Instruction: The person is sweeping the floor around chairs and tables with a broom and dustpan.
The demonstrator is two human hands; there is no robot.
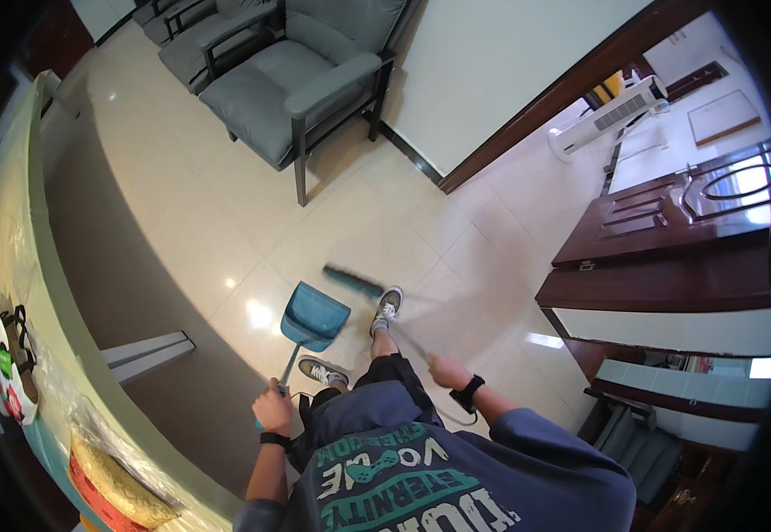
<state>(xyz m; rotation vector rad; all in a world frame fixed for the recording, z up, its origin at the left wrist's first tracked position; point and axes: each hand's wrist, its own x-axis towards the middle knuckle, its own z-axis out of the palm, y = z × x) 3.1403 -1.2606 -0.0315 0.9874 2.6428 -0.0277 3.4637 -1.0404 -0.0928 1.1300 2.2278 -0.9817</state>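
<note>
My left hand point(272, 410) grips the handle of a long-handled blue dustpan point(315, 316), whose pan lies over the tiled floor ahead of my left foot. In my right hand point(449, 371) is the thin pole of a broom. The broom head point(352, 281), blue with dark bristles, rests across the tiles just beyond my right shoe point(387, 305) and looks slightly blurred. A short gap separates the bristles from the pan's front edge. Part of the broom pole is hidden behind my right leg and shoe.
Grey cushioned armchairs point(305, 80) line the wall ahead. At left a plastic-covered table point(59, 279) curves past, with a white leg point(149, 356) below. A doorway on the right has an open dark wooden door point(658, 219); a white tower fan point(608, 118) stands beyond it.
</note>
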